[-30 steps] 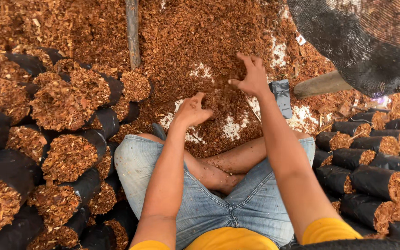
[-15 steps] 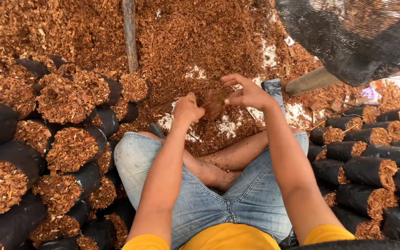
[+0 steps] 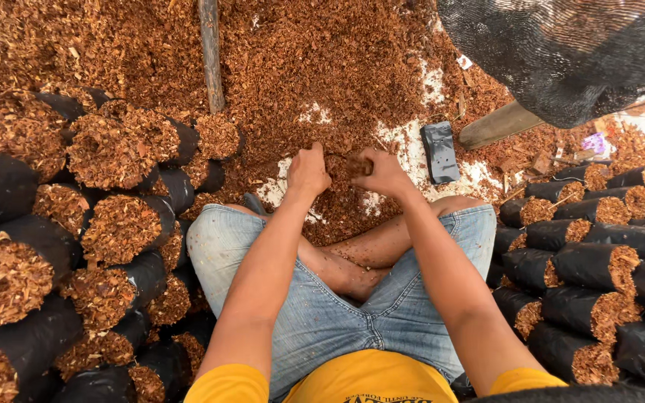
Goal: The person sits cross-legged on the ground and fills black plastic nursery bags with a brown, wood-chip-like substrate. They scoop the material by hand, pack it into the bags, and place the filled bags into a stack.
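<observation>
Over crossed legs, left hand (image 3: 308, 173) fisted, right hand (image 3: 382, 173) gripping bark chips (image 3: 352, 166)

We are looking at an outdoor potting yard, the kind of ground-level work area a plant nursery keeps. A wide heap of reddish-brown shredded husk (image 3: 322, 67) covers the ground from nine o'clock round to one o'clock, with pale bare floor (image 3: 412, 149) showing through near the centre. Stacks of filled black grow bags (image 3: 121, 224) lie on their sides at eight o'clock, and more filled bags (image 3: 591, 261) at four o'clock. An empty black bag (image 3: 440, 151) lies flat at one o'clock, under dark shade netting (image 3: 561, 52).
</observation>
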